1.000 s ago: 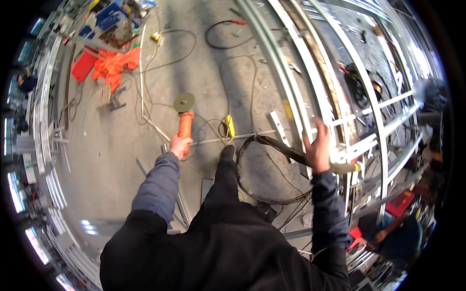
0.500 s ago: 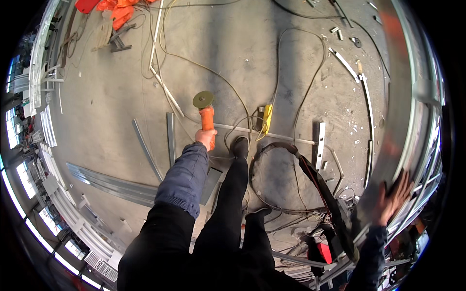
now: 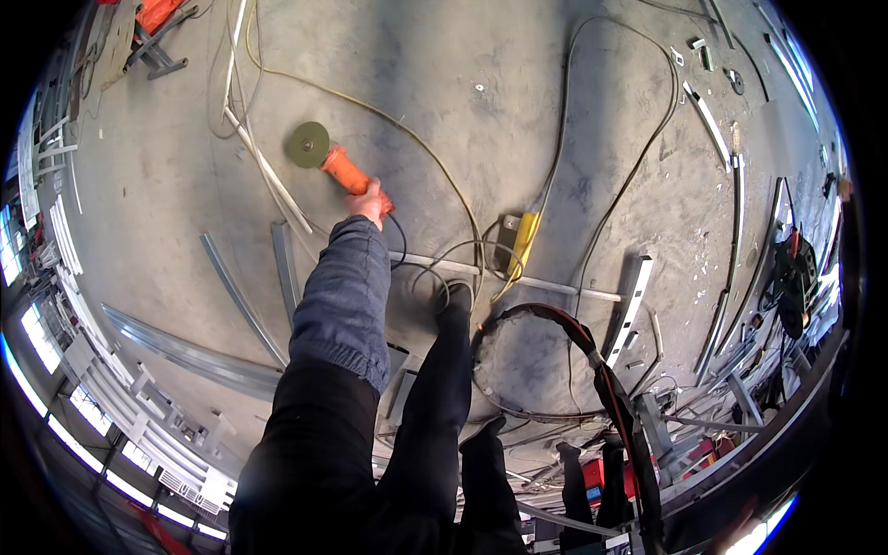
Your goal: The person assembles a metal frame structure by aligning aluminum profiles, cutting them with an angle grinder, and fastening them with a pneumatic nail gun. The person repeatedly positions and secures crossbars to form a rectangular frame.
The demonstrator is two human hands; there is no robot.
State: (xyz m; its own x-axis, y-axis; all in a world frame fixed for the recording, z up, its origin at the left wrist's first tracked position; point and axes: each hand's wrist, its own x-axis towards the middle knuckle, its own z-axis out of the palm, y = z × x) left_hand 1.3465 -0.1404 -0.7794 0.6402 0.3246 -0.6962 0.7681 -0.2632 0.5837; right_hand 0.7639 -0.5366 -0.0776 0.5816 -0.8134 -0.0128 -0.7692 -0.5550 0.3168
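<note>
Orange angle grinder (image 3: pixel 346 172): gripped by its rear body in the left hand (image 3: pixel 369 202), head end pointing away to the upper left, in front of the person's feet.
Olive-green disc (image 3: pixel 308 145): mounted at the head end of the grinder; round face seen nearly full on, apart from the fingers.
Left hand, state: closed around the grinder housing.
Right hand, state: cannot be told from where I stand; it does not show clearly.
Blue-grey sleeve (image 3: pixel 342 287): covers the left forearm; gathered at its lower edge over black clothing.
Black cord (image 3: pixel 400 242): runs from the rear of the grinder and curves downward beside the sleeve.
Yellow socket block (image 3: pixel 524 245): right of the forward shoe (image 3: pixel 454 298), with cable at both ends.
Pale bar (image 3: pixel 555 287): lies crosswise on the grey floor (image 3: pixel 444 55), just beyond the shoe.
Perforated white tube (image 3: pixel 630 310): near the right end of the pale bar, set at an angle to it.
Thick black hose (image 3: pixel 615 398): extends toward the lower right, from beside a ring of cable.
Long metal channels (image 3: pixel 194 347): on the floor, left of the sleeve.
Orange cloth (image 3: pixel 153 11): upper left corner, partly cut off.
</note>
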